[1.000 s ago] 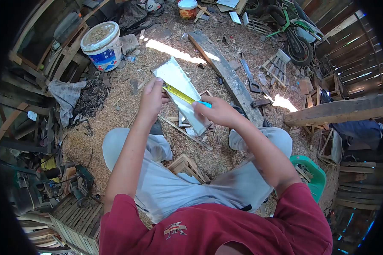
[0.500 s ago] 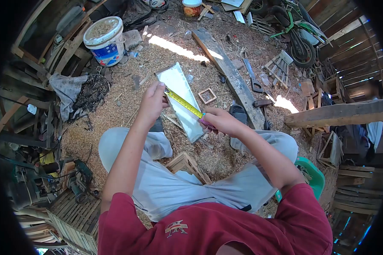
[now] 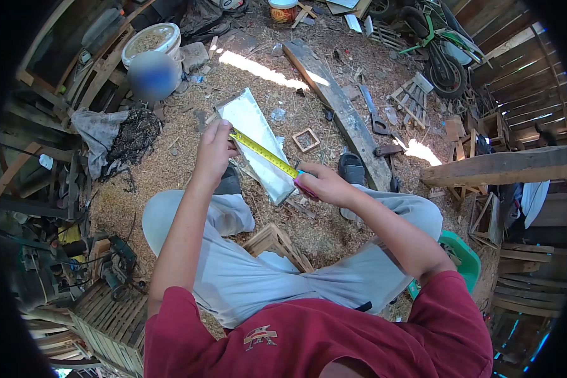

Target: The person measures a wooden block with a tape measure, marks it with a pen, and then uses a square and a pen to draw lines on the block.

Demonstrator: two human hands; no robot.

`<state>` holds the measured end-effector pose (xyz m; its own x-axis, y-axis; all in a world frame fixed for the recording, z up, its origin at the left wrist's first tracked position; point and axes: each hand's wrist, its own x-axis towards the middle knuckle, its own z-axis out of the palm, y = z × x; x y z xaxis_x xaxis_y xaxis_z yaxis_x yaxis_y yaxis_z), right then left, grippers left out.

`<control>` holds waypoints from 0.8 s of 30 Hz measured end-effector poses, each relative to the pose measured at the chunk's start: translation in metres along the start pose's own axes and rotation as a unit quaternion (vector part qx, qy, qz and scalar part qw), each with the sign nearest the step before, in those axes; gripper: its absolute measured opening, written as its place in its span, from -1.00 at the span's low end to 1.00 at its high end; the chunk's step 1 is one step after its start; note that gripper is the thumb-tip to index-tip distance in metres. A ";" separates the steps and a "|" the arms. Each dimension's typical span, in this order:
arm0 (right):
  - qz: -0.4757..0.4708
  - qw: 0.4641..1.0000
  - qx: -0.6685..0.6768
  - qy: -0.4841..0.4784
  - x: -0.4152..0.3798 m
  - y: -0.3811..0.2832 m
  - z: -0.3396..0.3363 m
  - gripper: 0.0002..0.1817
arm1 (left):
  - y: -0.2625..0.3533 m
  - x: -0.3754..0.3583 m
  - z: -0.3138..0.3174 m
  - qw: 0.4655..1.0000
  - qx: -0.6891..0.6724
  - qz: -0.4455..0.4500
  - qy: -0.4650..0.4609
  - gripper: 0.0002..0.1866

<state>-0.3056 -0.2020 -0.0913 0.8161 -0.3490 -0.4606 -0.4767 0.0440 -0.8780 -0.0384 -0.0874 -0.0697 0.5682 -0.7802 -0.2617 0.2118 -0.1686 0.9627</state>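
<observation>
A long pale panel (image 3: pixel 249 120), shiny like glass or sheet metal, slants in front of my knees. My left hand (image 3: pixel 215 148) is closed at its left edge, thumb by the outer end of the tape. Across the panel runs a yellow tape blade (image 3: pixel 264 153), pulled straight between both hands. My right hand (image 3: pixel 324 183) wraps around the pink and blue tape measure (image 3: pixel 303 183) near the panel's right edge. The fingers under the panel are partly hidden.
A small wooden frame (image 3: pixel 306 140) lies on the shavings. Beyond it are a long plank (image 3: pixel 340 113), a handsaw (image 3: pixel 373 112) and a hammer (image 3: pixel 389 152). A slatted wooden piece (image 3: pixel 277 244) lies between my legs; a green basin (image 3: pixel 463 258) stands at right.
My left hand and the panel have shifted left. More tape blade shows between my hands, while my right hand stays nearly in place. A person at the far right is no longer visible.
</observation>
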 end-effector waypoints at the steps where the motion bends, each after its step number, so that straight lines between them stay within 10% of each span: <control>1: -0.003 1.000 -0.011 0.007 0.000 -0.001 0.001 -0.71 | -0.001 0.000 0.000 1.000 -0.003 0.001 -0.002 -0.64; 15: 0.004 0.989 0.139 0.040 -0.006 -0.005 0.012 -0.73 | 0.013 -0.006 0.006 0.997 -0.038 0.013 0.059 -0.71; 24: -0.024 0.969 0.245 0.015 -0.005 -0.013 0.017 -0.72 | -0.006 0.014 0.004 0.966 0.038 0.212 0.142 -0.86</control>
<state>-0.2977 -0.1851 -0.0797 0.8199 -0.3891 -0.4200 -0.2195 0.4639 -0.8583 -0.0349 -0.1001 -0.0792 0.7881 -0.5945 0.1595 -0.1408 0.0781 0.9869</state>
